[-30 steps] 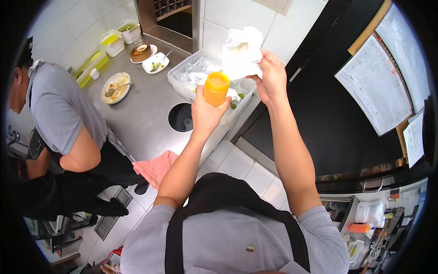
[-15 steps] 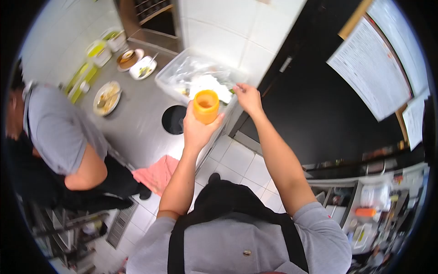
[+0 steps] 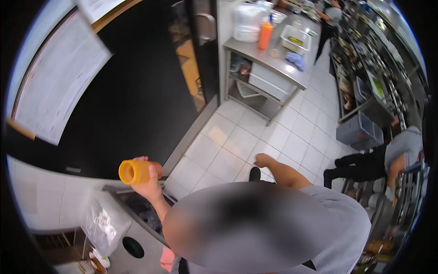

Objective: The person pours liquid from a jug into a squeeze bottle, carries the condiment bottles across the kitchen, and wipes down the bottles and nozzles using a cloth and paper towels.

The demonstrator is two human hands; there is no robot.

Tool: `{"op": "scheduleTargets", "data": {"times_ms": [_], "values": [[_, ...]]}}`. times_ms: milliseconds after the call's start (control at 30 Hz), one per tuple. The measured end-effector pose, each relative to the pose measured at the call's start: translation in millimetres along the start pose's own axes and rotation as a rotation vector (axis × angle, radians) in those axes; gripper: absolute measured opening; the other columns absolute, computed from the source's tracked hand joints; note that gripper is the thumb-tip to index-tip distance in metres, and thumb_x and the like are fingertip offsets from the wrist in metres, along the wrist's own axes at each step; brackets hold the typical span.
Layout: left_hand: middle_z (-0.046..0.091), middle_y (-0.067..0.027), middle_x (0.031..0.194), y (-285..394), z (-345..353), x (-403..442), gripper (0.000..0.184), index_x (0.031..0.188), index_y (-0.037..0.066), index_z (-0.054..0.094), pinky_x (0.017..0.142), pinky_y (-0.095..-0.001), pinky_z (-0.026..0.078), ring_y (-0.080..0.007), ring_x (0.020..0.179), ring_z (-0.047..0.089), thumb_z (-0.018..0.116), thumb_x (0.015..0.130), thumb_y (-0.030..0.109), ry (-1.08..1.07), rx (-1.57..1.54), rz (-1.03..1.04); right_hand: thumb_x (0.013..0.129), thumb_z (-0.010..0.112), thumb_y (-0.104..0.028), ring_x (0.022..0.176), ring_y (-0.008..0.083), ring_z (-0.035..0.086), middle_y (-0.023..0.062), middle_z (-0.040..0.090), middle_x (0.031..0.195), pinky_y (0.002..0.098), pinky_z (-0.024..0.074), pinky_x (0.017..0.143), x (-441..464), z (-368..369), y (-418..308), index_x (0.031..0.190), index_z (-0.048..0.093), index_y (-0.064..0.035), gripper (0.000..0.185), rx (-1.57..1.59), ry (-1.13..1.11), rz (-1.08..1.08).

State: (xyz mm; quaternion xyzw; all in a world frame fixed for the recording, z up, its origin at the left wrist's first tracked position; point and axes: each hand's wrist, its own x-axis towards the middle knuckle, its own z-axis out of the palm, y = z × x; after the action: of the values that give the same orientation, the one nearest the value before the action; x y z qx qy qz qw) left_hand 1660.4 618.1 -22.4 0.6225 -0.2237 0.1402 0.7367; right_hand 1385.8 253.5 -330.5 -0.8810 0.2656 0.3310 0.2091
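My left hand [image 3: 149, 182] is wrapped round an orange plastic bottle [image 3: 139, 171] with a wide uncapped mouth. The bottle lies nearly sideways, its mouth facing left, in front of the black door [image 3: 123, 91]. Lower down, over the floor by my shoe [image 3: 255, 173], is my right hand [image 3: 263, 160]. It looks small and rounded, and its fingers do not show clearly. A blurred patch covers part of my body.
Below left, a steel counter [image 3: 146, 260] has a round hole [image 3: 132, 247] and a clear plastic-lined bin [image 3: 102, 223]. A steel table [image 3: 255, 54] bears an orange squeeze bottle [image 3: 265, 35] and a blue cloth [image 3: 295, 60]. A co-worker [image 3: 401, 150] bends at right, near a grey bin [image 3: 360, 130].
The view has swung right, away from the counter toward the aisle. The bottle, still in my left hand, has gone from upright to sideways. My right hand has come away from the plastic bin.
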Motion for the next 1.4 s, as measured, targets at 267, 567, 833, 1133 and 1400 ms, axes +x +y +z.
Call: {"op": "scheduleTargets", "data": {"times_ms": [267,567,833,1133,1400], "values": [[0.066,-0.0119,0.116,-24,296,-50,0.044,0.127,0.002,0.058,0.099,-0.0366,0.05,-0.0219,0.106,0.065,0.077,0.088,0.013,-0.398,-0.257,-0.128,0.092,0.069,-0.035,0.065,0.0261,0.07,0.0159,0.072,0.078,0.0416,0.0585,0.062,-159,44,323,0.088,0.073,0.0011,0.037,0.597,0.016,0.679],[0.061,-0.0111,0.113,-58,461,-77,0.05,0.114,0.002,0.062,0.092,-0.039,0.051,-0.0258,0.102,0.065,0.086,0.08,0.029,-0.641,0.25,-0.298,0.09,0.076,-0.035,0.063,0.0192,0.066,0.0077,0.071,0.075,0.0355,0.0537,0.057,-68,-84,372,0.099,0.068,-0.0034,0.034,0.744,0.012,0.192],[0.063,-0.013,0.112,-189,579,-16,0.056,0.116,0.0,0.063,0.089,-0.0398,0.051,-0.0276,0.101,0.065,0.089,0.076,0.029,-0.578,0.361,-0.315,0.092,0.072,-0.032,0.097,0.0267,0.072,0.0165,0.075,0.109,0.0363,0.0547,0.09,14,-399,314,0.129,0.068,-0.0059,0.046,0.779,0.558,-0.131],[0.07,-0.0128,0.111,-304,757,82,0.056,0.12,0.002,0.061,0.091,-0.0378,0.052,-0.0262,0.103,0.069,0.088,0.076,0.022,-0.606,0.279,-0.354,0.085,0.07,-0.007,0.12,0.0382,0.058,0.0191,0.06,0.13,0.0452,0.0476,0.103,147,-536,369,0.151,0.045,-0.0103,0.07,0.489,0.708,-0.097],[0.071,-0.0155,0.115,-362,819,124,0.067,0.127,0.001,0.058,0.094,-0.0408,0.053,-0.0315,0.106,0.069,0.089,0.073,0.026,-0.686,0.366,-0.318,0.087,0.07,-0.016,0.126,0.034,0.054,0.0143,0.06,0.133,0.0463,0.0424,0.107,157,-513,416,0.133,0.062,-0.0081,0.048,0.223,1.04,0.084]]}}
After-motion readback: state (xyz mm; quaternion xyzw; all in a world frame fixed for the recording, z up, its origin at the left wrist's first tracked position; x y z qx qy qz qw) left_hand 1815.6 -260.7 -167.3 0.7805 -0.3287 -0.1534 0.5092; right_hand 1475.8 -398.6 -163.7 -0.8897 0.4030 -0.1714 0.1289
